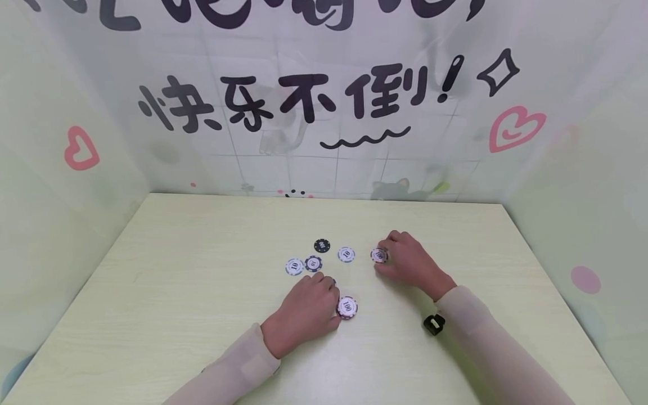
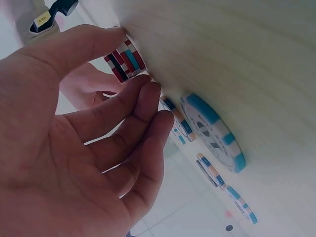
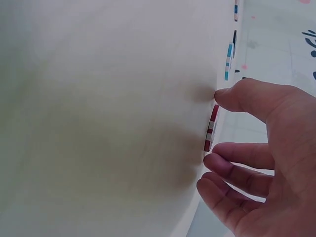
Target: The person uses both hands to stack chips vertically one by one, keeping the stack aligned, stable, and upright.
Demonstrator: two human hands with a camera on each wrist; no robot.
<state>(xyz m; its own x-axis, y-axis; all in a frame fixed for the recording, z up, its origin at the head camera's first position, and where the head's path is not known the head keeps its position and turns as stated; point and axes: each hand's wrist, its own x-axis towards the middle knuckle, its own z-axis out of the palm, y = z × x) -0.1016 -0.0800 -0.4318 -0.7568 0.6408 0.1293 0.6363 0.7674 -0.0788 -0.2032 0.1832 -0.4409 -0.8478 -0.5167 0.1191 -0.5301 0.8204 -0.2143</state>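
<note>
Red-edged round poker-chip stack [image 1: 347, 307], face up, axis vertical — left hand [image 1: 307, 307] pinching it; right hand [image 1: 411, 262] grips round red-and-white chip [image 1: 378, 256], one o'clock; pale wood-grain table [image 1: 202, 281], white printed wall [image 1: 182, 163] at twelve.

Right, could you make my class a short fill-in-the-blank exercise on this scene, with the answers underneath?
1. The left hand holds a stack of chips whose top shows the number ____.
2. The loose chip farthest from the person is mostly ____ in colour.
3. Outlined pink ____ decorate the walls.

Missing words: 100; black; hearts.
</note>
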